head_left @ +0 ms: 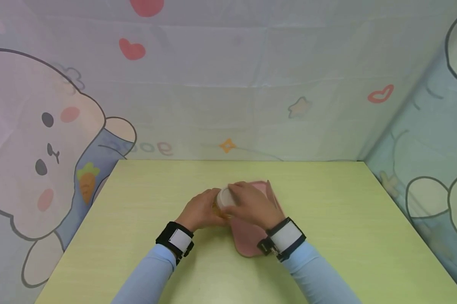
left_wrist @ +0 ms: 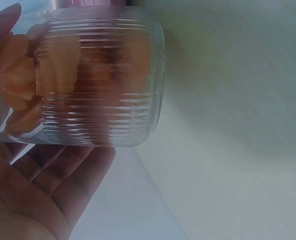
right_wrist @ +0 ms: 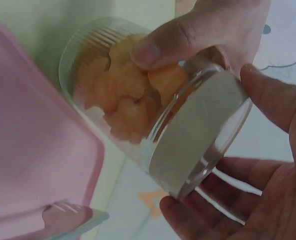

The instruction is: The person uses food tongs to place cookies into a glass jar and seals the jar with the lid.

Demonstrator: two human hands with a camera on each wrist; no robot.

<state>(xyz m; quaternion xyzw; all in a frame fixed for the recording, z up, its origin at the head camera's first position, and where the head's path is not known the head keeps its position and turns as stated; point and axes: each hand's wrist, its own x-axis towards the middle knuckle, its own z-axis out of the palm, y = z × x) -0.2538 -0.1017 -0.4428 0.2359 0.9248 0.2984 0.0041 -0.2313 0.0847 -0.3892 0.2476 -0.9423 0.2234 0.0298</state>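
A clear ribbed jar (left_wrist: 100, 75) holds several orange pieces, with its pale lid (right_wrist: 198, 132) on its mouth. My left hand (head_left: 202, 209) grips the jar's body, thumb on one side and fingers on the other. Around the lid's rim curl the thumb and fingertips of my right hand (head_left: 255, 204). In the right wrist view the jar is tilted, its lid toward my right palm. Beneath my right hand lies a pink board (head_left: 247, 238) with a raised rim, partly hidden by that hand and wrist.
A thin, blade-like piece (right_wrist: 75, 222) reaches over the pink board near its edge. The pale yellow table (head_left: 346, 236) spreads to both sides, and a printed cloth (head_left: 213, 84) hangs behind it.
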